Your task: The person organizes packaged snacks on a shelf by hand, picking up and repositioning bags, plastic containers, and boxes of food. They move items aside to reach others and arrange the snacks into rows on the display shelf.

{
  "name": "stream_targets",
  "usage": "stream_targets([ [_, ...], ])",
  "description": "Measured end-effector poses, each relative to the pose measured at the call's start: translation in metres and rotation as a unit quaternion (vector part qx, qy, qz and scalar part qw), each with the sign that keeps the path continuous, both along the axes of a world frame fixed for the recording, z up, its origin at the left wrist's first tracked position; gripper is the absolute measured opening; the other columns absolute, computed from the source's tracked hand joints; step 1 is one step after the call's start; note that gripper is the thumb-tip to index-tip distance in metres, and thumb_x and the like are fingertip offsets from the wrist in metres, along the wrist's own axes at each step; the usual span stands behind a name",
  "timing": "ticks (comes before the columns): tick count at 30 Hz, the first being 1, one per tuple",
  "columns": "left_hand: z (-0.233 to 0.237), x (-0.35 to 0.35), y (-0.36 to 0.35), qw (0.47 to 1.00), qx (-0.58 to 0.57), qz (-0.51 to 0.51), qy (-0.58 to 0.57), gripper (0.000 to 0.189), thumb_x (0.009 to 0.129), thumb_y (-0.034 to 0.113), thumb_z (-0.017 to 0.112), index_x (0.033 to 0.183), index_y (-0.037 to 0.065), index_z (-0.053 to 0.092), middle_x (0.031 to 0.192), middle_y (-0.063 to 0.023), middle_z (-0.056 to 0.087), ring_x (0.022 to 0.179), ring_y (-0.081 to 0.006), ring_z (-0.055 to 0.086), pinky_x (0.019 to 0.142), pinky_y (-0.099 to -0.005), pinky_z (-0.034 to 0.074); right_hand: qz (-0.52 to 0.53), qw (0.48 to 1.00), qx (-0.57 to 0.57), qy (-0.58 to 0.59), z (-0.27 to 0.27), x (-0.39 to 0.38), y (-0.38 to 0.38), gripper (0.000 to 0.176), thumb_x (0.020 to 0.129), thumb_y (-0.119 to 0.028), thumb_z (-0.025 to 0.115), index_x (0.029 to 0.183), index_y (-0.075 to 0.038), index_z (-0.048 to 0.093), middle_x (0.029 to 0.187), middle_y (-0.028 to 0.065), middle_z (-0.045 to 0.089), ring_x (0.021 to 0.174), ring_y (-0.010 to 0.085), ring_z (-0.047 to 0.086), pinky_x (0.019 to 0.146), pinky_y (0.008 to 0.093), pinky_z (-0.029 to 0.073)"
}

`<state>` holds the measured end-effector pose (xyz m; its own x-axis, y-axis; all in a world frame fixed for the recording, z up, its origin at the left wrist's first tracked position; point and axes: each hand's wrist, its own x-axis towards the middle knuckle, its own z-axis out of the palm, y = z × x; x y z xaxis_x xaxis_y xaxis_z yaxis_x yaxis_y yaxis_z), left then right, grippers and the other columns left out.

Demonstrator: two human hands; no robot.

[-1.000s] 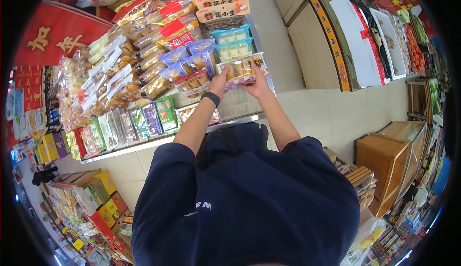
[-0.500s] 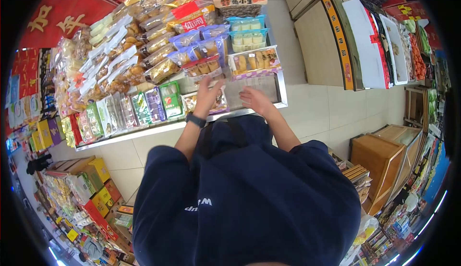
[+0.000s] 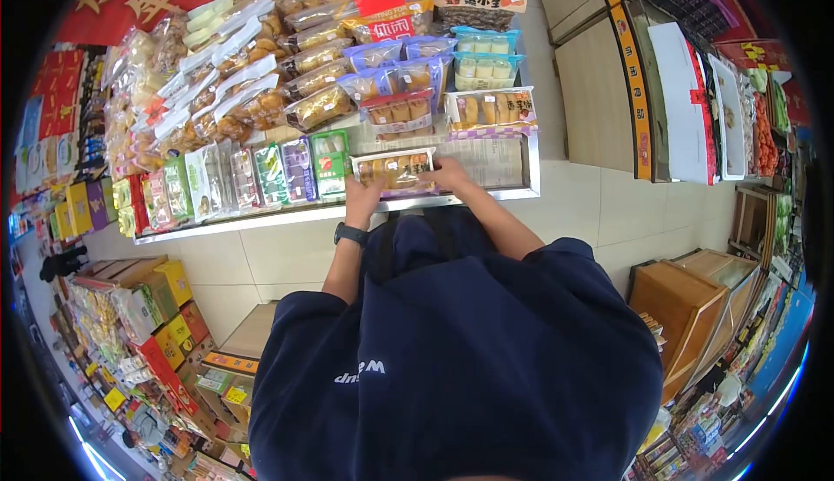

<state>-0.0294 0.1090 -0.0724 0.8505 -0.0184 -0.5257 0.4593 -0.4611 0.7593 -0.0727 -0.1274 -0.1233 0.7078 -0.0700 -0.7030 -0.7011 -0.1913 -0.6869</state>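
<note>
A pack of pastries (image 3: 391, 171) with a clear window and purple lower edge lies at the front edge of the display table. My left hand (image 3: 361, 200), with a dark watch on the wrist, grips its left end. At the opposite end, my right hand (image 3: 449, 175) holds the pack's right side. Just left of my left hand stands a green packet (image 3: 330, 161). Behind the held pack sits a red-topped pastry pack (image 3: 400, 115). A similar purple-edged pastry box (image 3: 491, 112) rests to the back right.
Newspaper (image 3: 491, 161) lines the tray right of my right hand, inside a metal rim (image 3: 536, 168). Bagged pastries (image 3: 261, 108) crowd the left and back. A wooden cabinet (image 3: 678, 307) stands right, and a display counter (image 3: 599, 103) is across the tiled aisle.
Both hands have come down onto the front pastry pack and taken hold of its ends. Before, they hovered apart above the table. The view has shifted slightly.
</note>
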Motion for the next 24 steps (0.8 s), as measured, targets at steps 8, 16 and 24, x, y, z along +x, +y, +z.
stream_targets([
  [8,0.012,-0.004,-0.03,0.993,-0.046,-0.04,0.105,0.061,0.085,0.031,0.075,0.12,-0.015,0.054,0.106,-0.0194,0.068,0.099,-0.023,0.065,0.086,-0.0336,0.051,-0.007,1.0,-0.018,-0.01,0.008,-0.029,-0.055,0.036,0.075,-0.024,0.083,0.098,0.002,0.073,0.08,0.0081,0.07,0.069,0.0148,0.062,0.064,0.0316,0.05],
  [16,0.015,-0.019,-0.11,0.955,-0.137,-0.212,0.153,0.038,0.092,0.021,0.068,0.121,-0.003,0.063,0.11,-0.0095,0.07,0.099,-0.0166,0.064,0.09,-0.0307,0.049,0.012,0.958,-0.276,-0.082,0.031,-0.066,-0.125,0.041,0.079,-0.024,0.075,0.112,-0.001,0.067,0.095,0.0217,0.07,0.089,0.0359,0.068,0.081,0.0448,0.053],
  [24,0.01,-0.04,-0.172,0.939,-0.237,-0.205,0.144,0.049,0.09,0.016,0.07,0.131,-0.004,0.053,0.122,-0.0103,0.066,0.108,-0.0171,0.062,0.096,-0.031,0.048,-0.025,0.897,-0.399,-0.188,0.081,-0.102,-0.118,0.06,0.082,-0.017,0.069,0.131,0.008,0.046,0.132,0.0311,0.048,0.119,0.046,0.053,0.101,0.0493,0.045],
])
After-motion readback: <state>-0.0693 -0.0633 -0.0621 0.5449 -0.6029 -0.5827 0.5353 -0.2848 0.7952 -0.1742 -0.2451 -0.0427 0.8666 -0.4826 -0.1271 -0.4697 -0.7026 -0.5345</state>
